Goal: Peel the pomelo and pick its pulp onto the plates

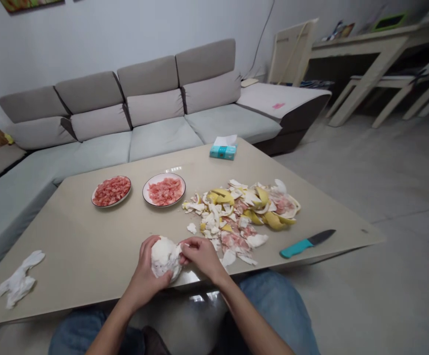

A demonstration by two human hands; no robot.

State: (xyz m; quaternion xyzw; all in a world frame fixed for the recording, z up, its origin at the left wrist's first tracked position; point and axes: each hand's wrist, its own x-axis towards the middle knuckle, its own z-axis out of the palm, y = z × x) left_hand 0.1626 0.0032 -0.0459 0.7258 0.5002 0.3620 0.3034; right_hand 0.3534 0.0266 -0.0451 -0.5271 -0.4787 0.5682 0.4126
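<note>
A peeled white pomelo (165, 256) sits between both hands at the near edge of the beige table (88, 246). My left hand (145, 277) cups its left side, fingers wrapped round it. My right hand (200, 255) pinches at the pith on its right side, fingers closed. Just right of the hands lies a heap of yellow and white peel scraps (242, 212). Two plates of pink fruit flesh (111, 191) (164, 189) stand further back on the table.
A teal-handled knife (306, 243) lies near the table's right edge. A teal tissue box (223, 148) stands at the far edge, and a crumpled white tissue (19, 281) lies at the near left. A grey sofa (144, 113) runs behind the table.
</note>
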